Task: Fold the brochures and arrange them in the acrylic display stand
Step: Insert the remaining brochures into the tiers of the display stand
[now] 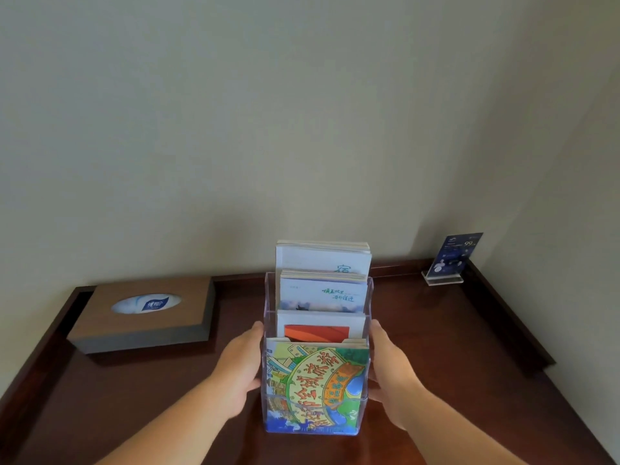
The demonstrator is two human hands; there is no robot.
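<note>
Hands: left hand (240,367) and right hand (391,370), fingers straight, press acrylic display stand (267,297) sides.
Risk: an uneven push could topple it, spilling brochures (315,374).

- A clear acrylic display stand (368,297) stands on the dark wooden table (469,347), four tiers filled with brochures (317,380).
- The left hand (235,370) and right hand (391,374) press its sides.
- A tissue box (147,317) sits left; a small sign (451,260) far right.
</note>
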